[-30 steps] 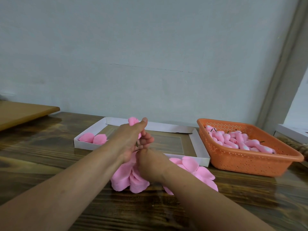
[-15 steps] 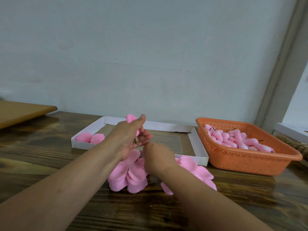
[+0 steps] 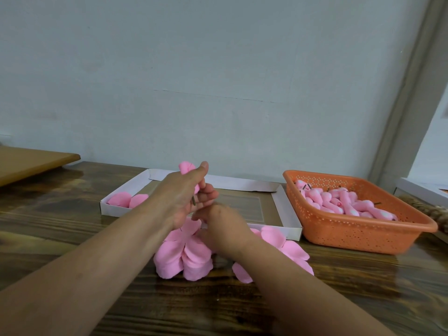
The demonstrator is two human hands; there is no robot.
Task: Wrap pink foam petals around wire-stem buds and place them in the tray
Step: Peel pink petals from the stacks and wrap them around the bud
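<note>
My left hand (image 3: 180, 194) holds a pink foam bud (image 3: 186, 167) upright above the near rim of the white cardboard tray (image 3: 288, 209). The bud's dark wire stem (image 3: 193, 200) sticks out below the fingers. My right hand (image 3: 219, 225) sits just under and right of the left, back toward me, over a pile of loose pink petals (image 3: 181, 254). Its fingertips are hidden. More petals (image 3: 287, 244) lie to its right. Two wrapped pink pieces (image 3: 127, 199) lie in the tray's left corner.
An orange perforated basket (image 3: 363, 232) holding several pink wire-stem buds (image 3: 339, 201) stands right of the tray. A brown board (image 3: 29, 161) lies at the far left, a white box edge (image 3: 421, 190) at the far right. The wall runs close behind the wooden table.
My right hand has risen a little from the petal pile toward my left hand. The left hand has kept its hold on the bud in nearly the same spot.
</note>
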